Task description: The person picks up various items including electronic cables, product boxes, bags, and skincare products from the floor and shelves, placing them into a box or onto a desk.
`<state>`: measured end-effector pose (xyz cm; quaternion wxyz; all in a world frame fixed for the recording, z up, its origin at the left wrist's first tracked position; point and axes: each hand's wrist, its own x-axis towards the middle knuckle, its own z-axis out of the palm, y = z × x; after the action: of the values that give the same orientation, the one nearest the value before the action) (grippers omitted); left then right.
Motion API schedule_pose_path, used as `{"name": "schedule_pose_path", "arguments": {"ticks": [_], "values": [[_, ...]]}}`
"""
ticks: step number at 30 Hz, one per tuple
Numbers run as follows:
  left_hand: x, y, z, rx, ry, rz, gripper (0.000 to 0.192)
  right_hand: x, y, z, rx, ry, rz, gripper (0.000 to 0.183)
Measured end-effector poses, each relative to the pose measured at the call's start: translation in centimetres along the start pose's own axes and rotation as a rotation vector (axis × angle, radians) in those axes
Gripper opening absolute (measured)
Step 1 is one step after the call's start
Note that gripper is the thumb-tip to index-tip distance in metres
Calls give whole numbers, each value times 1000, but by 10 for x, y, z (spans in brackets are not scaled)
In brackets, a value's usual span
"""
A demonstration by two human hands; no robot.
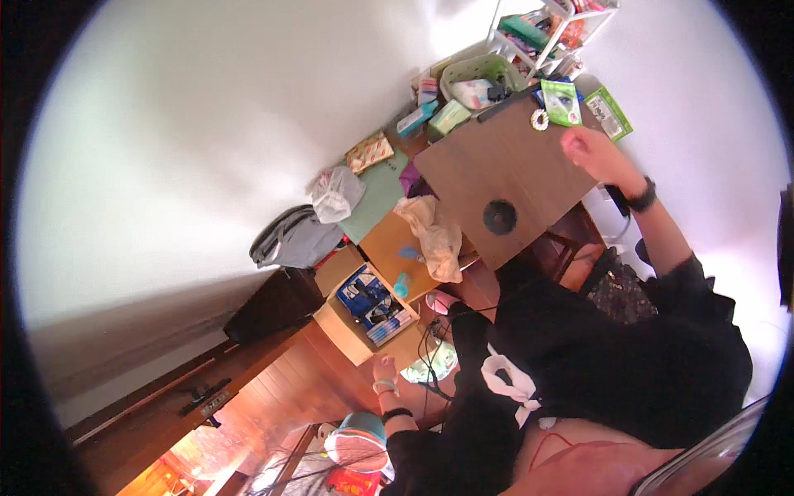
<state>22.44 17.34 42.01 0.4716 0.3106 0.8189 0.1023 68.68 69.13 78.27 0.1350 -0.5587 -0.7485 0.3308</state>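
Note:
My right hand [586,149], with a black band on its wrist, is over the right part of a brown tabletop [459,155], its fingers curled and nothing seen in them. Close by lie a green packet [561,102] and a beaded ring [539,119]. My left hand [386,368], with bracelets and a black band, is beside the lower flap of an open cardboard box [338,332]. Its fingers look bent, but blur hides whether they hold anything. Blue packages [366,291] and several pale tubes or packets [389,327] fill the box.
A black disc [500,217] lies on the tabletop. Left of it are a crumpled tan bag [434,239], a teal-capped container [402,285] and a grey bag [298,239]. A plastic basket [448,80] and white rack [552,46] stand behind. Dark cables [428,353] hang near a bucket [360,443].

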Motion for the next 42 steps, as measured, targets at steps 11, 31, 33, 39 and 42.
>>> {"name": "schedule_pose_path", "arguments": {"ticks": [11, 31, 33, 39, 42], "values": [[-126, 166, 82, -301, 190, -143, 29, 311, 157, 5, -126, -380, 34, 29], [-166, 439, 41, -546, 420, 65, 27, 324, 71, -13, 412, -491, 43, 43], [-157, 458, 36, -645, 366, 146, 27, 284, 27, -57, 694, -597, -54, 36], [-141, 553, 14, -1106, -69, 445, 55, 173, -43, -90, 1120, -592, -226, 33], [-140, 601, 2, -1321, -242, 739, 88, 112, -57, -89, 988, -703, -375, 26]]}}
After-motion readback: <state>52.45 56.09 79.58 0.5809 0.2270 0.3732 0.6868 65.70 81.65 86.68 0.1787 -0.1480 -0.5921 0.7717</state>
